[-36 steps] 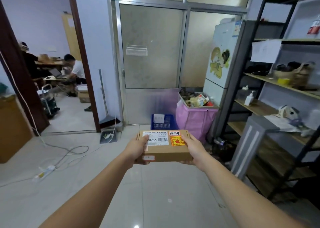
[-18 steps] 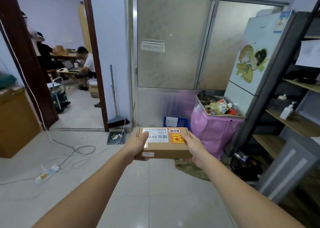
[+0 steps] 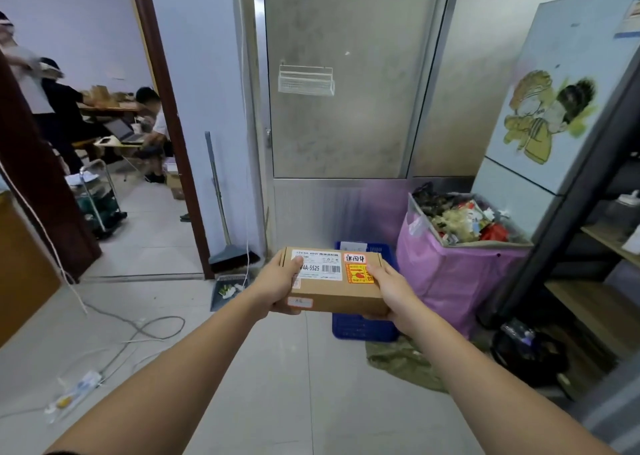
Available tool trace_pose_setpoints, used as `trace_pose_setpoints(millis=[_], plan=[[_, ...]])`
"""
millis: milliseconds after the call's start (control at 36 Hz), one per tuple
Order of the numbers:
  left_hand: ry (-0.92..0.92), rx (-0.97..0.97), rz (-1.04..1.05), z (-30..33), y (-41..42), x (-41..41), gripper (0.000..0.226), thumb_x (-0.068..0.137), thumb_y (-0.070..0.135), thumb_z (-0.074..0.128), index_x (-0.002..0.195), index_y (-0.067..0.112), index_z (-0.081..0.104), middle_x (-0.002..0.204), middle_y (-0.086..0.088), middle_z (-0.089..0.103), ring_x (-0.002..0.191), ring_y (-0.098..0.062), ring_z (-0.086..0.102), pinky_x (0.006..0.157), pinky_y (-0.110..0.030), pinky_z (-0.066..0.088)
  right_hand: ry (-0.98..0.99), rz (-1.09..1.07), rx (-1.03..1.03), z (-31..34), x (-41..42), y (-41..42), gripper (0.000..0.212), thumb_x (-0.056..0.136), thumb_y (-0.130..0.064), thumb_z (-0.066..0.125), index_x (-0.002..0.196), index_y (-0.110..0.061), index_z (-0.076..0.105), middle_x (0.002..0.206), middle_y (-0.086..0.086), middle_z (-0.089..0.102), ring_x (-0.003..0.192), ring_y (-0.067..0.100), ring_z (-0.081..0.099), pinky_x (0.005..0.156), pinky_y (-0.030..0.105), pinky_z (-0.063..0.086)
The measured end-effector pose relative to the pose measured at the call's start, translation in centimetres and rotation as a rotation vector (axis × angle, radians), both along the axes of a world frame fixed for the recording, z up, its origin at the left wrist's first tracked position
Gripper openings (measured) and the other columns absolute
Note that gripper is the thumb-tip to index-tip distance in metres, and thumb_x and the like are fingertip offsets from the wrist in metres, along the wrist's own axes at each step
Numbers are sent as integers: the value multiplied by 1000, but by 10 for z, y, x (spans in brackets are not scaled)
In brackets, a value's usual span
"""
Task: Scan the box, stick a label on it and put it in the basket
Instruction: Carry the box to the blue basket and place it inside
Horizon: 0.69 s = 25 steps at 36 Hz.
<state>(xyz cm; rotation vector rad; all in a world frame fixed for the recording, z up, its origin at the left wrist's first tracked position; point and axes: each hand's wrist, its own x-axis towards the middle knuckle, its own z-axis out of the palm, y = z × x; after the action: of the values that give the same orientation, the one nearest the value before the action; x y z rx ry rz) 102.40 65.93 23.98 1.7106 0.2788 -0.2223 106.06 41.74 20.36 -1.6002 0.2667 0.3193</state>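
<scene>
A flat brown cardboard box (image 3: 337, 295) is held level in front of me, over the floor. Its top carries a white barcode label and an orange-and-yellow sticker. My left hand (image 3: 277, 285) grips its left end with the thumb on the white label. My right hand (image 3: 389, 293) grips its right end with the thumb beside the orange sticker. A blue plastic basket (image 3: 362, 326) stands on the floor just behind and below the box, mostly hidden by it.
A pink-lined bin (image 3: 453, 274) full of rubbish stands right of the basket, with dark metal shelving (image 3: 588, 240) beyond. A broom and dustpan (image 3: 227, 288) lean at the left. Cables and a power strip (image 3: 74, 392) lie on the tiles. People sit in the room through the doorway.
The view has moved closer to the glass door and the blue basket, which now sits right behind the box. Both hands keep the same hold on the box.
</scene>
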Motion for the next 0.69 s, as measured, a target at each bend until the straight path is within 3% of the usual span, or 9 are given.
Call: trace_pose_setpoints(millis=[167, 306, 444, 694], plan=[[10, -42, 29, 0, 22, 95, 30, 106, 47, 46, 132, 32, 50, 106, -5, 80, 92, -30, 78, 73, -48, 64, -16, 46, -5, 4, 100, 24, 31, 100, -52, 55, 130, -43, 58, 117, 3, 75, 104, 29, 72, 65, 45, 65], [-13, -36, 49, 2, 53, 161, 29, 106, 47, 44, 132, 34, 50, 104, -2, 80, 90, -27, 79, 68, -44, 64, -18, 81, -16, 12, 174, 56, 34, 101, -49, 55, 134, -42, 54, 120, 4, 72, 106, 30, 70, 67, 45, 65], [-15, -25, 59, -1, 91, 231, 28, 105, 50, 45, 127, 35, 52, 99, 2, 81, 84, -25, 80, 62, -42, 64, -34, 80, -50, 9, 242, 94, 31, 101, -52, 54, 130, -40, 58, 114, 4, 74, 100, 28, 72, 56, 37, 62], [-21, -18, 63, -30, 156, 369, 30, 105, 51, 45, 130, 35, 51, 108, 0, 78, 93, -27, 77, 58, -39, 63, -37, 64, -65, -12, 371, 162, 29, 99, -53, 55, 127, -45, 59, 114, 2, 75, 100, 28, 73, 59, 37, 63]])
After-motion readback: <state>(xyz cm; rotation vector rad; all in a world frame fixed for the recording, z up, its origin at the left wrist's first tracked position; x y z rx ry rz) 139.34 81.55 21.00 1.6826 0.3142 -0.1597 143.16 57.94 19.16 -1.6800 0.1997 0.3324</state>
